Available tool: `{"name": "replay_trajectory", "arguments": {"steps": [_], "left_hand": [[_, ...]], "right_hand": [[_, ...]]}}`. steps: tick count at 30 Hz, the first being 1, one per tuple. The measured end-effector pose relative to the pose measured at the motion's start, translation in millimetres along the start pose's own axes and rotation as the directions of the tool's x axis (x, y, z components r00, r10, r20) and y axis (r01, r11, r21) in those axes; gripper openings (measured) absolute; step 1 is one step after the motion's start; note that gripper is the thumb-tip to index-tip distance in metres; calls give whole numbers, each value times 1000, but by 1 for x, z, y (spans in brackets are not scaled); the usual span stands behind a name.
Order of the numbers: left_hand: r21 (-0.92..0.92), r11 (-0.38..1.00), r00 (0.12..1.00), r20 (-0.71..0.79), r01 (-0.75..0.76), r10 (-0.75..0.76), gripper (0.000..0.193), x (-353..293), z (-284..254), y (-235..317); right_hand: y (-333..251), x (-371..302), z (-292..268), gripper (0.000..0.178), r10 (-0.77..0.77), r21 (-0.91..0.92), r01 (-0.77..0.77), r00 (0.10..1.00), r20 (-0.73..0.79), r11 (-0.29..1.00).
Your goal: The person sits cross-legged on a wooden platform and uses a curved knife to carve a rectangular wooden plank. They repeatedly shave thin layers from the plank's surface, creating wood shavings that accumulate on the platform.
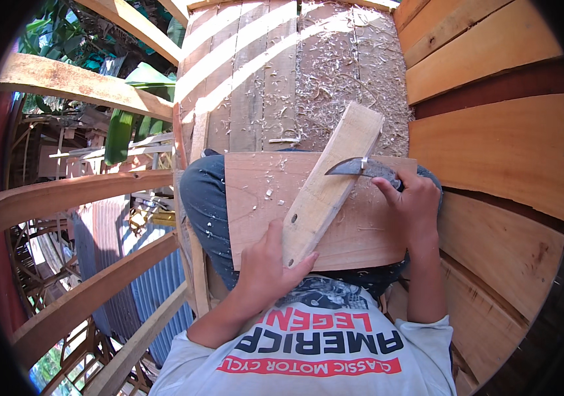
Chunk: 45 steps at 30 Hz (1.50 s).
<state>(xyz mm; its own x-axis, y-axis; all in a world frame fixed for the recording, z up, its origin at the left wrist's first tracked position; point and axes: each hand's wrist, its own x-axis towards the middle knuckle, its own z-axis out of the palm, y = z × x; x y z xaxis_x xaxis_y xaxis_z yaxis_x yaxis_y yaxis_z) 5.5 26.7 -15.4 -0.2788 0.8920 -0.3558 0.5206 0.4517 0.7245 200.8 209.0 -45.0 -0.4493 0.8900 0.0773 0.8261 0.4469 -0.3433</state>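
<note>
A flat wooden board (pixel 376 232) lies across my lap over my jeans. Slanting over it is a long pale piece of wood (pixel 325 191), its far end reaching past the board's far edge. Two small dark holes show near its close end. My left hand (pixel 265 265) grips that close end, thumb on one side and fingers on the other. My right hand (pixel 415 206) is wrapped round the handle of a knife (pixel 347 167) with a short curved blade. The blade points left, over the upper part of the wood piece; whether it touches the wood I cannot tell.
Curly wood shavings (pixel 328 72) cover much of the plank floor (pixel 247 86) ahead. A wall of wide planks (pixel 500 155) rises close on my right. On the left runs an open railing of wooden beams (pixel 77 191), with corrugated metal sheets (pixel 156 270) and green leaves (pixel 120 132) beyond.
</note>
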Motion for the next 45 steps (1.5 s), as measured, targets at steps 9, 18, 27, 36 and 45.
{"name": "replay_trajectory", "arguments": {"steps": [9, 18, 27, 36, 45], "left_hand": [[-37, 997, 991, 118, 67, -62, 62, -9, 0, -1], [-34, 999, 999, -17, 36, -36, 64, 0, -13, -6], [54, 998, 996, -87, -13, 17, 66, 4, -12, -9], [123, 992, 995, -94, 26, -14, 63, 2, -5, -13], [152, 988, 988, -144, -39, 61, 65, -1, -1, -18]], "right_hand": [[54, 42, -22, 64, 384, 161, -382, 923, 16, 910], [-23, -16, -11, 51, 148, 373, -216, 968, 203, 902], [-39, -33, 1, 57, -11, 137, -15, 982, 189, 990], [-25, -14, 11, 65, -59, -47, 64, 992, 112, 997], [-14, 11, 13, 66, -76, -87, 80, 996, 42, 993]]}}
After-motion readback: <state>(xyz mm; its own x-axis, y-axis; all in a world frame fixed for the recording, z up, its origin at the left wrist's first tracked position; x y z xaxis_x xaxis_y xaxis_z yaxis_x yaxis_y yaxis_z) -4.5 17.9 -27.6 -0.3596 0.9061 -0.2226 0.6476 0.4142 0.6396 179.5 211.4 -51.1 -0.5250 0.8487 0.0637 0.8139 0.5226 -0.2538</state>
